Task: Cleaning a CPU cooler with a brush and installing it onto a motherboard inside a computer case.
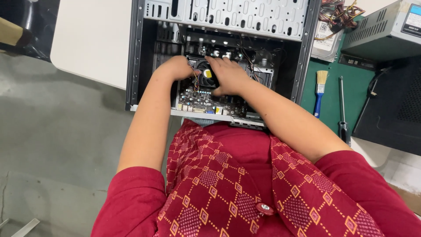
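Perforated bare-metal computer case (228,17) (matt grey); wooden-handled brush (320,90), blue plastic grip.

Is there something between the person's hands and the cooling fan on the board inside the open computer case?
Nothing visible: the right hand lies on the fan, and the left hand rests against its other side.

Beside me on the green mat (357,85) lay a blue-handled brush (320,90) and a screwdriver (342,107); a grey power supply (381,28) sat beyond, its wire bundle (340,11) nearby.
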